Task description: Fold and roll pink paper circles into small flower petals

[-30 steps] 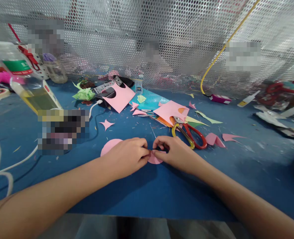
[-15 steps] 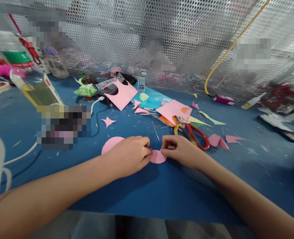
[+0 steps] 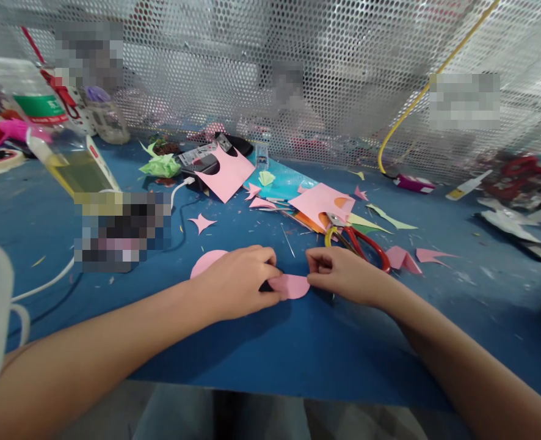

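Note:
A small pink paper (image 3: 294, 286), folded to a half circle with its straight edge upward, is held just above the table between my hands. My left hand (image 3: 247, 282) grips its left end between thumb and fingers. At its right corner, the thumb and curled fingers of my right hand (image 3: 344, 275) pinch the paper's edge. A round pink paper (image 3: 205, 263) lies partly under my left hand. Behind my right hand rest scissors with red and yellow handles (image 3: 373, 247), partly hidden by that hand.
Cut pink sheets (image 3: 228, 174), a pink star-shaped scrap (image 3: 201, 222) and green scraps (image 3: 392, 219) lie on the blue table (image 3: 252, 354). A bottle of yellowish liquid (image 3: 76, 165) and a white cable (image 3: 46, 286) are at left. Perforated metal mesh (image 3: 366, 36) stands behind.
The folded paper shows more between my hands, as my right hand has shifted slightly right. My left thumb has spread further from the fingers, and the view has shifted a little.

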`<state>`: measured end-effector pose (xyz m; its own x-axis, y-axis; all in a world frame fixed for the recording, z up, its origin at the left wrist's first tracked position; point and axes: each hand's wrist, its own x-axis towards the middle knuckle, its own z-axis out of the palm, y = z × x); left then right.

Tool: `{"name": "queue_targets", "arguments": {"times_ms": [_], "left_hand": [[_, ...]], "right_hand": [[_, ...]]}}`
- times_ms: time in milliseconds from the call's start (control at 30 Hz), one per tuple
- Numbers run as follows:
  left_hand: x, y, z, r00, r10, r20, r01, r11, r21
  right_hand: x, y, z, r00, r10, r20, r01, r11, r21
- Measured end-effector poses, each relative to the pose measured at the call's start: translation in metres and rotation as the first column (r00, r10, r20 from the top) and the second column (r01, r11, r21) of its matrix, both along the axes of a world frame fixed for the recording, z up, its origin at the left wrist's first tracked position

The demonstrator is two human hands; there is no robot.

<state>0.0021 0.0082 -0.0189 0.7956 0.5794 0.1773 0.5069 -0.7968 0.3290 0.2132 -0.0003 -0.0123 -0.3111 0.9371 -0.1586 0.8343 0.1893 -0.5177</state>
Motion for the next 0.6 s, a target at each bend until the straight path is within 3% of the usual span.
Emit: {"name": "queue_targets", "arguments": {"times_ms": [200, 267, 367, 600], "left_hand": [[0.002, 0.005, 0.001, 0.997, -0.035, -0.073, 0.037, 0.999, 0.028], [0.001, 0.006, 0.001, 0.995, -0.050, -0.087, 0.053, 0.998, 0.033], [0.000, 0.007, 0.002, 0.990, -0.098, -0.105, 0.104, 0.993, 0.057], [0.000, 0.009, 0.006, 0.991, -0.096, -0.095, 0.103, 0.992, 0.068]], "right_hand": [[0.000, -0.002, 0.004, 0.998, -0.056, 0.005, 0.055, 0.989, 0.141], [0.000, -0.004, 0.007, 0.996, 0.075, -0.041, -0.067, 0.982, 0.177], [0.001, -0.005, 0.010, 0.943, 0.315, -0.104, -0.302, 0.945, 0.124], [0.001, -0.006, 0.010, 0.936, 0.327, -0.129, -0.319, 0.944, 0.085]]}}
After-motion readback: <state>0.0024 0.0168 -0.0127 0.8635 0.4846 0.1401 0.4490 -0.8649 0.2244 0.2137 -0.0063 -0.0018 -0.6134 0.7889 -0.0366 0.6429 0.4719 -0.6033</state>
